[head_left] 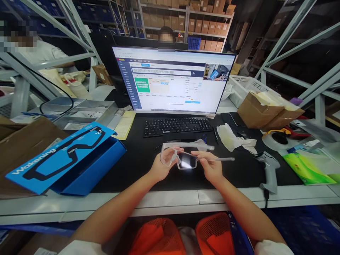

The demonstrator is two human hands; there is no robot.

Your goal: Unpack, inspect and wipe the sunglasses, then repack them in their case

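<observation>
Above the desk mat, both of my hands hold a pair of glasses (187,161) with a clear, whitish frame. My left hand (160,166) is closed on one side of the frame, its fingers behind the rim. On the other side, my right hand (213,167) pinches the frame near the hinge, and a temple arm sticks out to the right. One lens looks dark with a bright reflection. Left of my hands, a blue box (89,171) stands with its printed lid (77,143) tilted over it; the lid shows a glasses outline.
Behind the glasses are a keyboard (177,126) and a lit monitor (172,85). To the right lie a barcode scanner (269,170), crumpled white gloves (233,140), a green packet (305,168) and a cardboard box (259,111). Trays (87,104) stand at left. A co-worker sits far left.
</observation>
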